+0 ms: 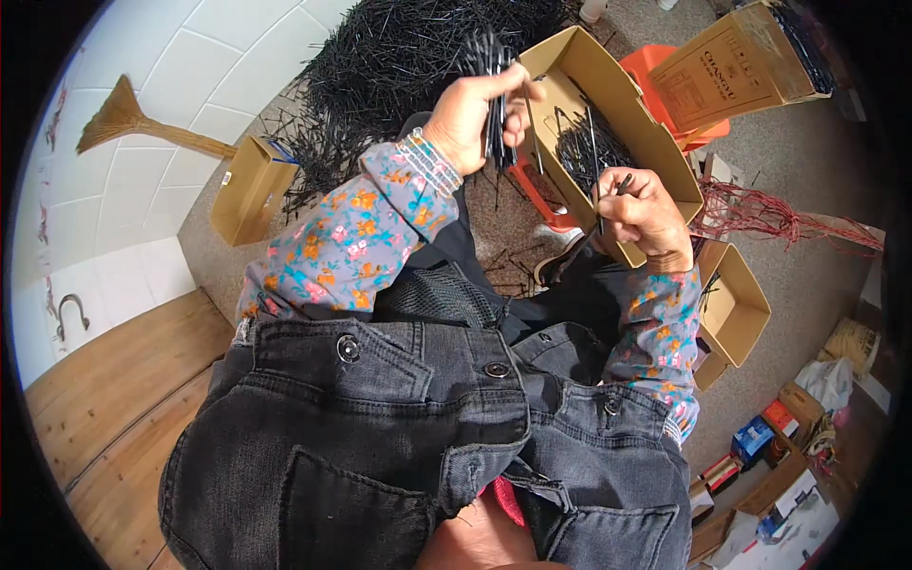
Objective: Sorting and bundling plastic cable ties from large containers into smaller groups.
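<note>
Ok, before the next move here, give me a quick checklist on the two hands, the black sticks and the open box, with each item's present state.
1. Left hand grips a bundle of black sticks: ok.
2. Right hand pinches a few sticks: ok, count cannot tell.
3. Open cardboard box under both hands, mouth unobstructed: ok.
4. Sticks already in the box: ok, lying loose.
5. Supply pile of black sticks beyond the left hand, in reach: cannot tell.
6. Bundle ends aligned: cannot tell, too blurred.
</note>
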### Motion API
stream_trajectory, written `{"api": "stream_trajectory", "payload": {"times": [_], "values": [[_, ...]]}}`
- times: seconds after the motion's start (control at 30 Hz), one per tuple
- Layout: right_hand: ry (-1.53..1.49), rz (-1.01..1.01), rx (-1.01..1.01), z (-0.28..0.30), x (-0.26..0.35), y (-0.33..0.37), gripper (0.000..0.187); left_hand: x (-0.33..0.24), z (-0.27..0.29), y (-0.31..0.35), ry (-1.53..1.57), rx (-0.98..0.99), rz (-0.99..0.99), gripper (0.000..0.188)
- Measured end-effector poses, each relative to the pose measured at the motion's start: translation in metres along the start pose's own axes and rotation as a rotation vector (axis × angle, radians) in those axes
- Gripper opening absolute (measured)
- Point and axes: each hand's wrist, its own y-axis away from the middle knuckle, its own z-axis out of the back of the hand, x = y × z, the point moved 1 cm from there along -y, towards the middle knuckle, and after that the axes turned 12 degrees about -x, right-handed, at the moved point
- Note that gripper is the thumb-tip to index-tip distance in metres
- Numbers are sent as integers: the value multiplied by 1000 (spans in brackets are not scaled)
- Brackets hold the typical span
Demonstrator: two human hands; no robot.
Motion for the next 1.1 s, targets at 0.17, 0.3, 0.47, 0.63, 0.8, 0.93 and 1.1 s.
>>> {"api": "stream_trajectory", "payload": {"times": [0.17, 0.3, 0.47, 0.63, 0.8, 0.93, 1.1], "values": [[-117, -55, 52, -2, -3, -7, 6, 23, -12, 14, 74, 49, 76, 23], [-123, -67, 49, -3, -6, -10, 5, 29, -24, 16, -135, 160, 96, 23], [-133, 35, -58, -2, -9, -10, 9, 28, -13, 4, -65, 136, 114, 20], [-256, 159, -156, 5, -9, -11, 12, 26, 0, 10, -91, 115, 91, 19], [-301, 249, -96, 14, -9, -13, 13, 31, 7, 11, -50, 181, 172, 19], [-339, 243, -92, 15, -9, -15, 14, 32, 5, 13, -126, 171, 180, 19], [-385, 238, -57, 8, -10, -17, 13, 31, -1, 18, -155, 154, 169, 20]]}}
